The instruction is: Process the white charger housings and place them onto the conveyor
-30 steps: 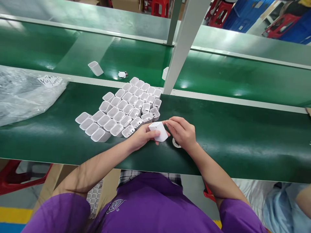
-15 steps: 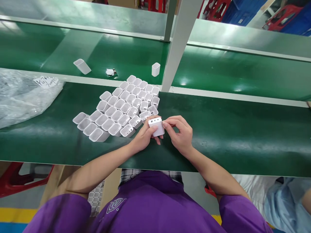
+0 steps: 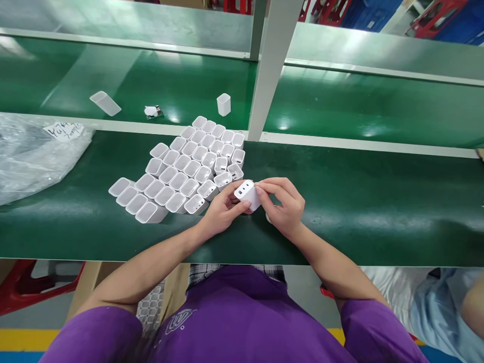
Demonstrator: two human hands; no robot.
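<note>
White casing (image 3: 247, 194) sits at frame centre, gripped between left hand (image 3: 224, 209) and right hand (image 3: 285, 206), both closed on it above the green bench (image 3: 378, 201). A cluster of empty shells (image 3: 189, 169) lies just upper left; plastic bag (image 3: 34, 151) at far left.

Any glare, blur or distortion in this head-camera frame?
Head view: overhead lights glare in white patches on the glossy green belt; straight rails bow toward the edges; the small white plastic charger block between left hand and right hand stays sharp.
</note>
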